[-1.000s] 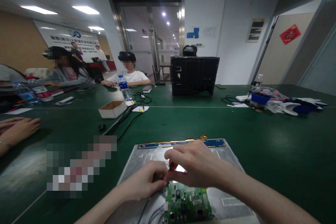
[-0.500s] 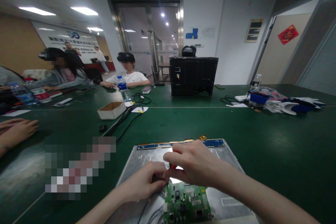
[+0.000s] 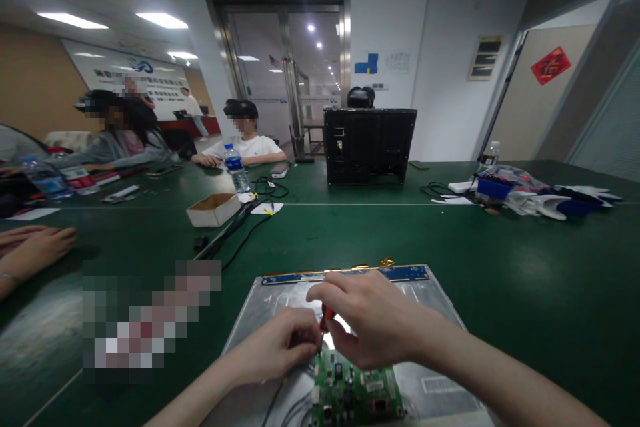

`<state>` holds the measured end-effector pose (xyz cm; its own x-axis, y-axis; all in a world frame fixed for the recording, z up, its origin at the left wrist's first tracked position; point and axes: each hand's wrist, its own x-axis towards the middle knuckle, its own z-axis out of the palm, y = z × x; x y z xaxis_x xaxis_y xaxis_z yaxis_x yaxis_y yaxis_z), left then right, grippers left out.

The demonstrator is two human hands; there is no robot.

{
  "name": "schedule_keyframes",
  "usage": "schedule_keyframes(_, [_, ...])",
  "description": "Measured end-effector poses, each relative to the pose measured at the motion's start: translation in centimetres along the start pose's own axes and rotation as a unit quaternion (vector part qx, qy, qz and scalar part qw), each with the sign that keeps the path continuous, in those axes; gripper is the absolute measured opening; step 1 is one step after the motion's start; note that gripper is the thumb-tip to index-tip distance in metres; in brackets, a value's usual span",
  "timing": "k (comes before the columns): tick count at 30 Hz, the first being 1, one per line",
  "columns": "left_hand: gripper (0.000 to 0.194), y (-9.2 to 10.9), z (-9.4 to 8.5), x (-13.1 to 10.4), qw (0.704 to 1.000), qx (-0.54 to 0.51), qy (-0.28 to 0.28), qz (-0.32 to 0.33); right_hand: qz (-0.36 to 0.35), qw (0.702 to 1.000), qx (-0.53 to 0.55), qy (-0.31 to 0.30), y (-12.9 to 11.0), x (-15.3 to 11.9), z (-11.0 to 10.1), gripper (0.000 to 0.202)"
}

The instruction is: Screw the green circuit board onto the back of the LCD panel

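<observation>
Room R of panel point(image 3: 423, 292), box point(image 3: 213, 212) (L) blocks

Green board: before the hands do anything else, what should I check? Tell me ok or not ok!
1. Red tool gripped by the right hand: ok.
2. Left hand close to the tool's lower end: ok.
3. Tool's tip seated properly: cannot tell, too small to see.
4. Green board lying on the metal panel: ok.
5. Whole board in plain sight: not ok, the right hand covers part of its far edge.
</observation>
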<state>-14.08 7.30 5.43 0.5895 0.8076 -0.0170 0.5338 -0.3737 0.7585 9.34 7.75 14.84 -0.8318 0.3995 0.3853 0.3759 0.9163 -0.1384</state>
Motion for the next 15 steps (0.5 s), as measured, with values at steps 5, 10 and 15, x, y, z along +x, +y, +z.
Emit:
schedule_keyframes(5, [0.008, 0.3, 0.0, -0.2, 1.000, 0.016, 0.001, -0.009, -0.003, 1.000, -0.009, 0.019, 0.0, 0.1, 0.3, 0.026])
schedule_keyframes(10, [0.006, 1.0, -0.2, 0.0, 1.000, 0.018, -0.007, -0.005, 0.005, 0.999, -0.033, 0.017, 0.3, 0.1, 0.7, 0.018])
schedule_keyframes(15, [0.004, 1.3, -0.3, 0.1, 1.000, 0.020, 0.010, -0.001, -0.002, 1.000, -0.012, 0.012, 0.2, 0.2, 0.5, 0.023])
